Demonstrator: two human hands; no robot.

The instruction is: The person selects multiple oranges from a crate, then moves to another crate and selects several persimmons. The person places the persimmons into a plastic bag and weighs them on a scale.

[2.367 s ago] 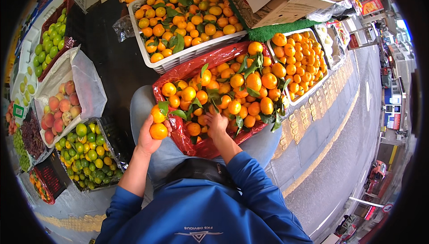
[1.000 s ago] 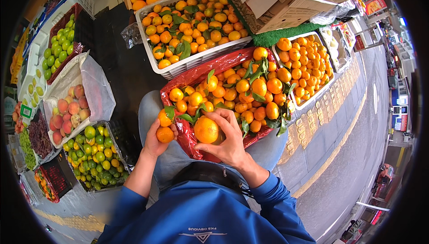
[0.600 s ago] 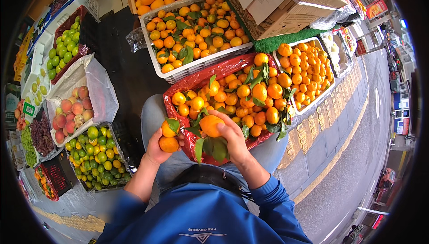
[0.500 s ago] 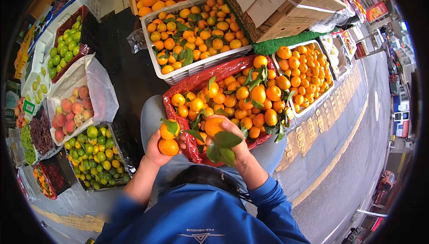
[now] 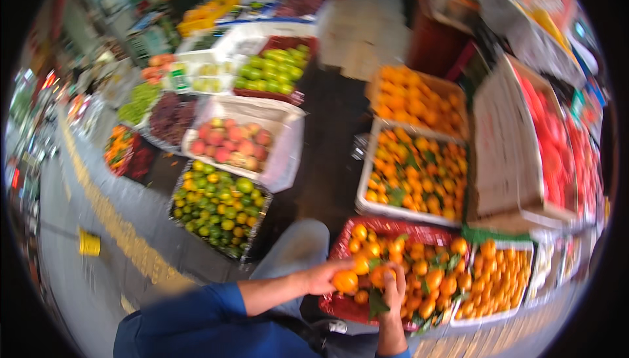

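A tall cardboard box [image 5: 501, 161] stands at right, next to a white crate [image 5: 393, 211] of small oranges [image 5: 413, 171]; nearer the person lies a red-lined crate [image 5: 335, 304], heaped with leafy fruit [image 5: 429, 279]; off to the left sit a peach box [image 5: 280, 151] and a dark crate [image 5: 262, 217] of green citrus [image 5: 213, 207]; a denim knee [image 5: 298, 246] stands between dark crate and red lining; the left hand [image 5: 321, 278] has its fingers curled round two oranges [image 5: 344, 281]; the right hand [image 5: 391, 292] grips one leafy orange [image 5: 381, 276]; all three are over the red-lined crate, hiding some fruit.
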